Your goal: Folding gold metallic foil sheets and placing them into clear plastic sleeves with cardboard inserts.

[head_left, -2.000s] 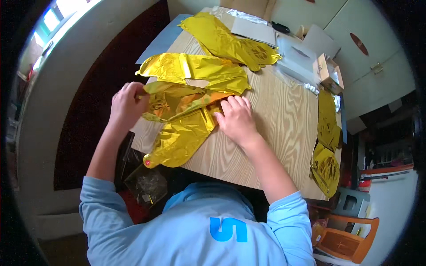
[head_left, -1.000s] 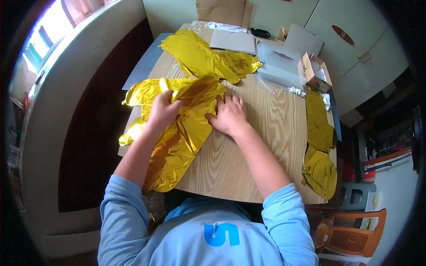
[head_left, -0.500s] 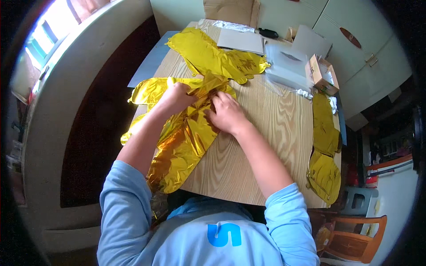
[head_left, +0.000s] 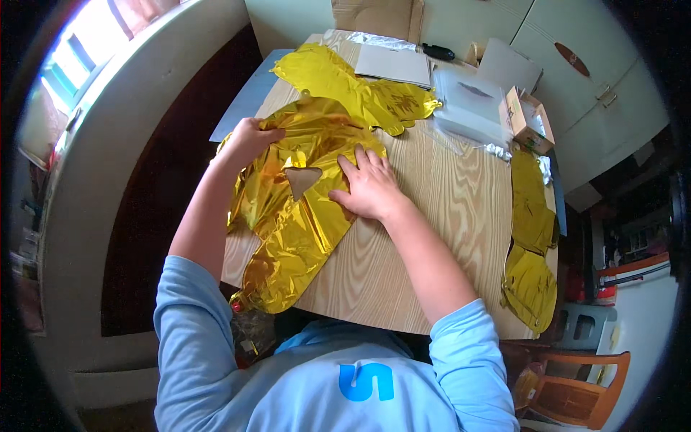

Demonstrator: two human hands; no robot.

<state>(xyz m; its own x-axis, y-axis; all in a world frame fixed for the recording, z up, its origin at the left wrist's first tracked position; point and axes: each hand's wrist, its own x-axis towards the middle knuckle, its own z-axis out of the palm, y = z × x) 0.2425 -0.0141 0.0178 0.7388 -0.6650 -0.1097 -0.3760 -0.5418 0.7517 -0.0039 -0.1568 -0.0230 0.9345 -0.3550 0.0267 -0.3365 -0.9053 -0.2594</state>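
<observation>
A flat, crinkled gold foil balloon [head_left: 291, 255] lies across the near left of the table, with a small opening in its middle through which the wood shows. My left hand [head_left: 253, 142] pinches its upper left edge, thumb on top and the other fingers partly hidden. On the right part of the same balloon, my right hand [head_left: 370, 186] rests palm down with its fingers spread, holding nothing. Just beyond lies a second flat gold foil balloon [head_left: 327, 81]. A further folded gold foil piece [head_left: 529, 237] lies along the right edge of the table.
On the wooden table [head_left: 432, 252], a grey flat box or folder [head_left: 392, 65] sits at the back, near a black object [head_left: 437, 52]. Clear plastic packaging [head_left: 468, 108] and a small open cardboard box [head_left: 529, 122] are at the back right. A wooden chair [head_left: 576, 389] stands at lower right.
My left hand has moved left and slightly up, spreading the bunched foil so the middle opening now shows. My right hand stays nearly in place, its fingers now flatter and more spread.
</observation>
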